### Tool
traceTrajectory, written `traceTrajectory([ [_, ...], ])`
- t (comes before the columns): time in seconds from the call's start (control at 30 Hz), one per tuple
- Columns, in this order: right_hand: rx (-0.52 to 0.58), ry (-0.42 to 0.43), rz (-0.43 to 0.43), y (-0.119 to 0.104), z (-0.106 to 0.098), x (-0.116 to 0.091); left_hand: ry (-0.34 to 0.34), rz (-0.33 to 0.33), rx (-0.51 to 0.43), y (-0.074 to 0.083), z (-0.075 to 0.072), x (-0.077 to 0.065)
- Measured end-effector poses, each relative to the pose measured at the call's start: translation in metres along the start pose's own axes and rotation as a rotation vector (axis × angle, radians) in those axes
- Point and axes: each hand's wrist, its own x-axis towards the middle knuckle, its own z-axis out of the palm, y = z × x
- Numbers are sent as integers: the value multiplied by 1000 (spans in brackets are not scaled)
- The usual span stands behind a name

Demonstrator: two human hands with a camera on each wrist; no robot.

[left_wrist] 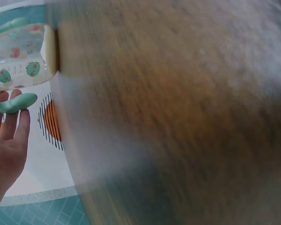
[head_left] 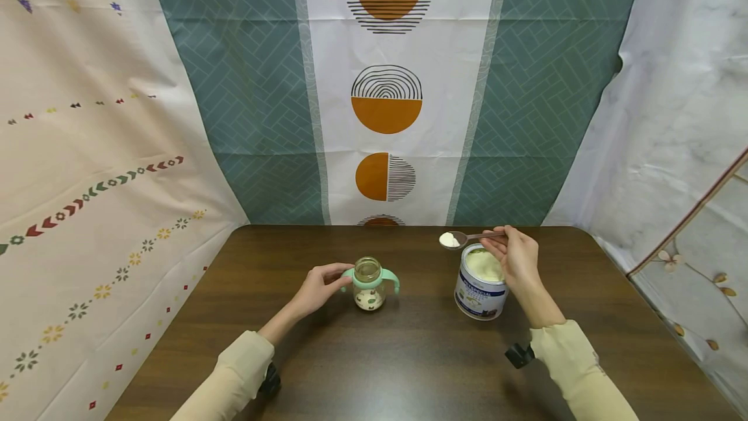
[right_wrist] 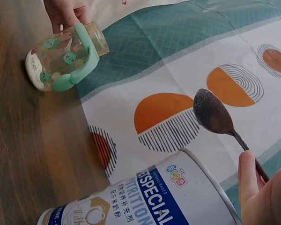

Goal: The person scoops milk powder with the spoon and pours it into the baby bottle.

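My right hand [head_left: 515,257] pinches the handle of a spoon [head_left: 461,239] above an open tin of milk powder [head_left: 482,284]. White powder [head_left: 448,240] lies in the spoon's bowl, which reaches out past the tin's left rim. In the right wrist view the underside of the spoon [right_wrist: 213,112] shows, with the printed tin [right_wrist: 150,197] below it. My left hand [head_left: 320,288] grips the green left handle of a clear baby bottle [head_left: 369,288]. The bottle stands upright and lidless, with whitish contents at its bottom. In the left wrist view, fingers [left_wrist: 22,126] curl at the handle.
Both things stand on a dark wooden table [head_left: 374,369], the bottle left of the tin with bare wood between. Behind the table's back edge hangs a patterned cloth [head_left: 397,180]. More cloth hangs at the left [head_left: 105,213] and right sides.
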Motion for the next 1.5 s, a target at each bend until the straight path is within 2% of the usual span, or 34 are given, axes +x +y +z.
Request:
traceTrajectory([
  [0.63,32,-100,56,4,11,-7,5,1,5,0,1,-2],
  [1.1,-47,-173,66,12,21,-10,11,-14,17,0,2,-2],
  [1.5,-78,-183,74,21,32,-12,26,-2,30,-1,2,-1],
])
